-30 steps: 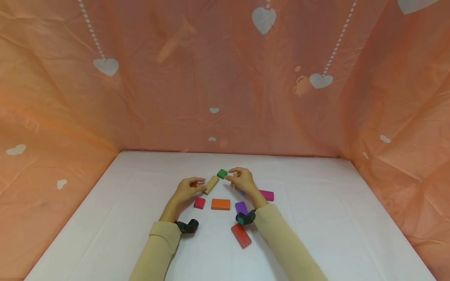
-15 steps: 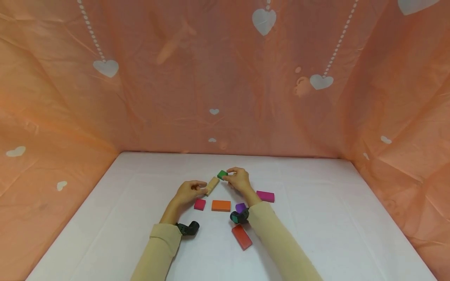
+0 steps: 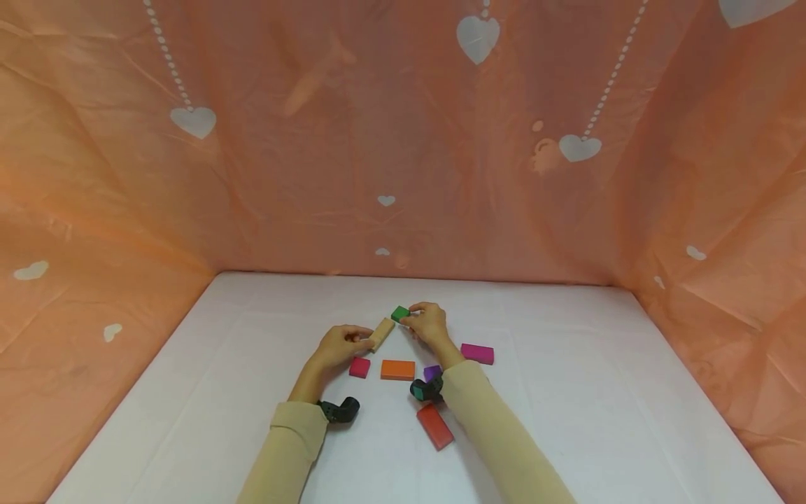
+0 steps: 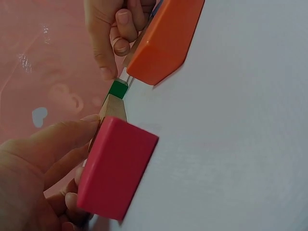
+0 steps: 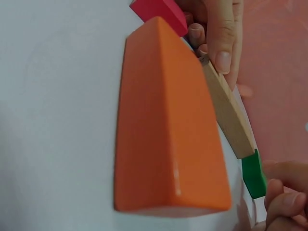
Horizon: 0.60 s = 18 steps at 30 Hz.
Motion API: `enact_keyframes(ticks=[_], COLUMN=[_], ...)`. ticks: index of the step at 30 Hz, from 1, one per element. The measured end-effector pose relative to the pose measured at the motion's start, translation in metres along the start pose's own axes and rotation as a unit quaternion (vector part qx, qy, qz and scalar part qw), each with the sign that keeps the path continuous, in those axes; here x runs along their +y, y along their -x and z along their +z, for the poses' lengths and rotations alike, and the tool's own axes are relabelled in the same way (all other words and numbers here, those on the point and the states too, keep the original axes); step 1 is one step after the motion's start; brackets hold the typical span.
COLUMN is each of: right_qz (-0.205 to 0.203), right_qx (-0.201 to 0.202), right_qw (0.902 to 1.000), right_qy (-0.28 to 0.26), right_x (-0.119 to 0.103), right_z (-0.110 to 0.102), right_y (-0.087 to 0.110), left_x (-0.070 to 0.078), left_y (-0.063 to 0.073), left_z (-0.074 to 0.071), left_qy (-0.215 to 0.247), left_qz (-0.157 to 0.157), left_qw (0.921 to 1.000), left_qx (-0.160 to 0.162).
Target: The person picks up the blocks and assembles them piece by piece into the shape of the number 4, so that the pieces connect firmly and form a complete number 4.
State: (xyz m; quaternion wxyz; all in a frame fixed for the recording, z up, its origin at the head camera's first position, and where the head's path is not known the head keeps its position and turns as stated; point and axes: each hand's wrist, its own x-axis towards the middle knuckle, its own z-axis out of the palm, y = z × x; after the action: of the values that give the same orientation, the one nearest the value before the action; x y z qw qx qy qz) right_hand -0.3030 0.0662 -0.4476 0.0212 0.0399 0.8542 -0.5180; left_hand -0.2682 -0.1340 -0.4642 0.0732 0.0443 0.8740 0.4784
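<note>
My left hand [image 3: 336, 345] pinches the near end of a plain wooden block [image 3: 383, 333], which lies slantwise on the white surface. In the right wrist view its thumb presses on that block's [image 5: 230, 113] end. At the far end sits a small green block [image 3: 399, 313], its corner meeting the wooden one in the right wrist view. My right hand [image 3: 430, 323] holds the green block between thumb and forefinger from the right side. Just in front of the left hand lies a pinkish-red block [image 3: 359, 367]. An orange block [image 3: 398, 370] lies between the two forearms.
A purple block [image 3: 432, 373] is partly covered by the right wrist camera [image 3: 426, 390]. Nearer lies a red block [image 3: 435, 427], and a magenta block [image 3: 477, 353] is right of the right wrist. An orange sheet with hearts [image 3: 403, 140] encloses the white table [image 3: 567, 392].
My right hand has moved slightly left, its thumb and forefinger closing on the green block. The left hand stays at the wooden block. More of the magenta block shows now.
</note>
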Motion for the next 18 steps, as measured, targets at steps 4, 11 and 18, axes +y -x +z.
enact_keyframes(ticks=[4, 11, 18], right_qz=[0.003, 0.010, 0.015], right_qx=[0.004, 0.004, 0.002], right_qw=[1.0000, 0.9998, 0.9994], right_qy=[0.006, 0.018, 0.031], right_x=[-0.0005, -0.0019, -0.0046], right_z=[0.0017, 0.0039, 0.0038], right_y=[-0.0012, -0.0022, -0.0022], left_x=[0.0011, 0.0035, 0.0046], left_y=[0.0012, 0.0035, 0.0034], left_z=[0.0003, 0.0015, 0.0025], left_qy=[-0.004, -0.006, -0.010], left_qz=[-0.001, 0.000, 0.000], left_qw=[1.0000, 0.9999, 0.9998], left_qx=[0.003, 0.010, 0.015])
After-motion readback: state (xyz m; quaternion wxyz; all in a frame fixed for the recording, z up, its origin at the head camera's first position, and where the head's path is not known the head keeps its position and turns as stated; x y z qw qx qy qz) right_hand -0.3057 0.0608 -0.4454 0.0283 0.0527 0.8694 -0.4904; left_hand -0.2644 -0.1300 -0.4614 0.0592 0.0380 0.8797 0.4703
